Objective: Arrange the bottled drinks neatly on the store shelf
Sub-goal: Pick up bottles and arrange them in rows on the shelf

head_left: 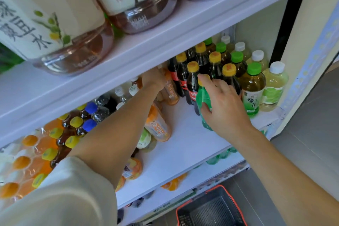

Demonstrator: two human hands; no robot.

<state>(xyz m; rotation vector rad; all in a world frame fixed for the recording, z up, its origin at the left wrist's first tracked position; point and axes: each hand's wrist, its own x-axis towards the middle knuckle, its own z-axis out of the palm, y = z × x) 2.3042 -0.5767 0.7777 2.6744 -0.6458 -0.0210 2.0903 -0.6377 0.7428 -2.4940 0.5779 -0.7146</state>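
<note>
Crowding is your main hazard. Your right hand, centre right of the frame, wraps thumb and fingers round the green bottle, forefinger up by its yellow cap; that bottle appears to stand on the shelf, right against the front cola bottle; shove it in hard and the dark yellow-capped row behind could knock together or tip. Your left hand, upper centre, reaches under the upper shelf at the orange bottle; whether its fingers close on it, I cannot tell. Your forearm passes just over a leaning orange-labelled bottle; a careless withdrawal might roll it toward the front lip.
</note>
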